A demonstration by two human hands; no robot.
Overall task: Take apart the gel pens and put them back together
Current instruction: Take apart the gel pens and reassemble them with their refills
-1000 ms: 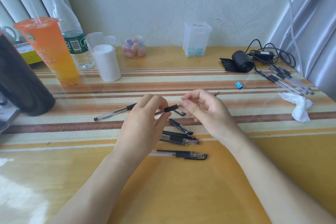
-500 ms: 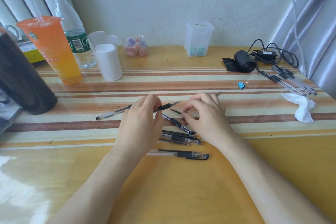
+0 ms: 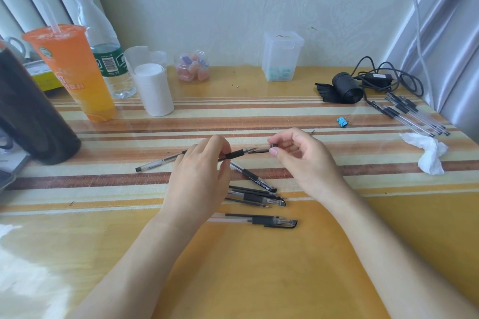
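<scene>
Left hand (image 3: 199,176): fingers curled round the gel pen (image 3: 234,155), gripping the barrel just behind the black grip section. The pen lies nearly level. Its clear barrel sticks out to the left of the hand, and its grip and bare tip stick out to the right.

Right hand (image 3: 305,163): thumb and forefinger pinch the cap (image 3: 263,150), other fingers loosely curled. The cap sits in line with the gel pen, just off its tip. Cannot tell whether tip and cap touch.

Both hands are over the striped part of the table (image 3: 259,280). Cannot tell whether the pen's butt end rests on it.

- Just on the near side of the gel pen: a scatter of loose pens (image 3: 255,198), partly under the left hand.
- Nearer still: one capped pen (image 3: 274,221), lying alone.
- Right of the gel pen: a blue binder clip (image 3: 342,122).
- Well right of it: a crumpled tissue (image 3: 429,154) and a bundle of pens (image 3: 412,116).
- Far left and behind it: an orange drink cup (image 3: 77,77).
</scene>
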